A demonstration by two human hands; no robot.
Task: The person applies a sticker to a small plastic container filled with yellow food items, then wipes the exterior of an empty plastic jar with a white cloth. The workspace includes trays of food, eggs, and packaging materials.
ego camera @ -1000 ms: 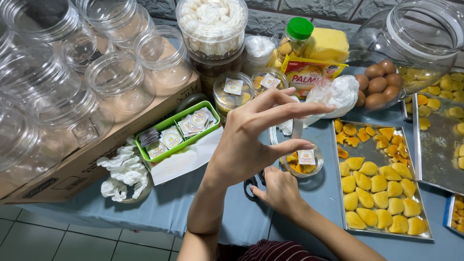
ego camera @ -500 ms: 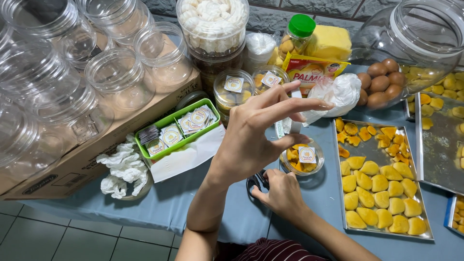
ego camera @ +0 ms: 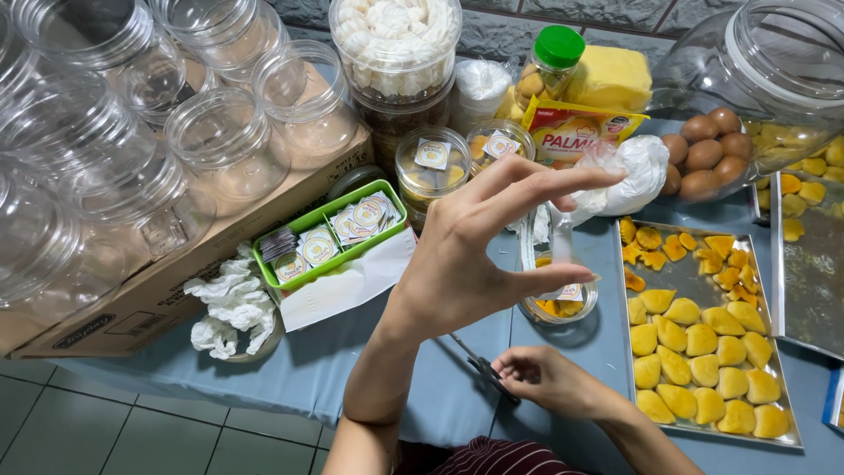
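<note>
Clear jar (ego camera: 556, 303) of yellow pastries (ego camera: 552, 308)

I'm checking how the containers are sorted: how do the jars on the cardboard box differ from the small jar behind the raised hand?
The jars on the cardboard box are empty and open; the small jar holds yellow-orange pieces. They sit raised on the box; the small jar stands on the blue table, beside the tray. Both are clear plastic.

Green tray (ego camera: 394, 204) of round stickers, centre. Empty clear jars (ego camera: 224, 145) on cardboard box (ego camera: 176, 281), 10 o'clock. Crumpled tissue (ego camera: 230, 303), 8 o'clock. Brown eggs (ego camera: 703, 154), 2 o'clock. Metal tray (ego camera: 629, 369) of yellow pastries (ego camera: 703, 352), 4 o'clock. Blue tabletop (ego camera: 299, 369).
</note>
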